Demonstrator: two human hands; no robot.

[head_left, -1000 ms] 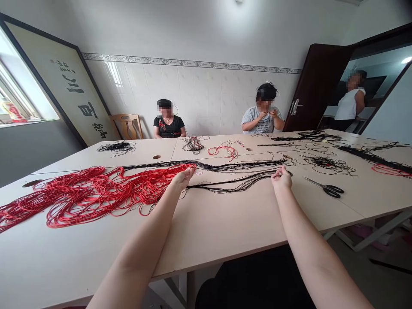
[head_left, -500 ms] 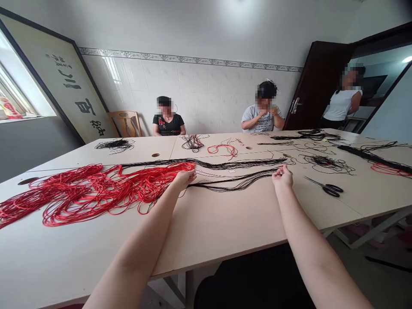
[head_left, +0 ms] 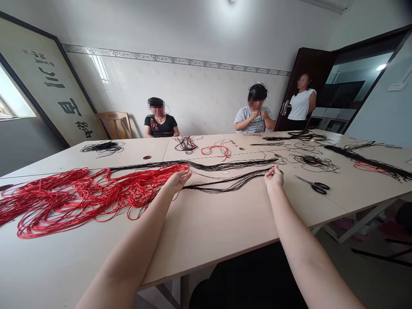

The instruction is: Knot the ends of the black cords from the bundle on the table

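**A:** What are the hands doing?

**B:** The left hand (head_left: pixel 176 181) lies at the end of the red cords (head_left: pixel 80 197), its fingers loosely together. I can't tell whether it's gripping them. The right hand (head_left: pixel 274 177) is narrow, with its fingertips pinched at the end of the lower black cords (head_left: pixel 231 184), and it seems to be holding them.

**A:** How much room is there between them?

**B:** A good stretch. The black cords run across that gap, from just beside the left hand almost to the right one. A longer black band (head_left: pixel 206 165) lies just beyond them, running alongside the red cords and on past both hands.

**A:** And toward the edges?

**B:** A wide stretch of pale table (head_left: pixel 206 231) lies between the hands and the near edge. The red cords spread past the left side of the picture, so I can't see where they end. The scissors (head_left: pixel 312 185) lie to the right of the right hand, near it but not touching.

**A:** Anyone close?

**B:** Two people (head_left: pixel 159 124) (head_left: pixel 254 122) sit well apart from the hands, across the far edge.
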